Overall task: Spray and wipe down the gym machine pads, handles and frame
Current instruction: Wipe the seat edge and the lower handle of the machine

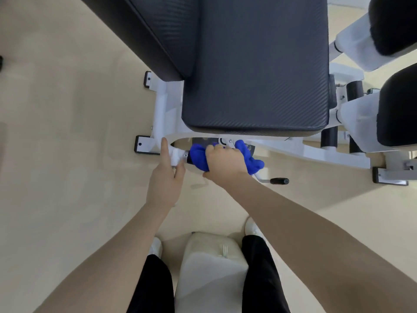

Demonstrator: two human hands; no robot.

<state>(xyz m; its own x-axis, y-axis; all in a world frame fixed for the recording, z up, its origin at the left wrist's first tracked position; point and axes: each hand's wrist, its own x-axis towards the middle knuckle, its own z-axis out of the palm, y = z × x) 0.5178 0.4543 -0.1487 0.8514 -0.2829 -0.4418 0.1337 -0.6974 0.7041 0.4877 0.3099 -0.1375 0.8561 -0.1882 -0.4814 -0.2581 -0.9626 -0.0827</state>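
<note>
A gym machine fills the upper view: a black seat pad (255,71), a tilted black back pad (158,30) to its left, and a white frame (164,114) below. My right hand (223,160) grips a bunched blue cloth (199,155) wrapped round a black handle under the seat's front edge. My left hand (167,177) holds the white bar (176,155) just left of that handle, index finger stretched along the frame. No spray bottle is in view.
Two black roller pads (397,105) on white arms stand at the right. A small black-tipped lever (278,181) sticks out right of my right hand. Black frame feet (141,144) rest on the beige floor. My legs and white shoes are at the bottom.
</note>
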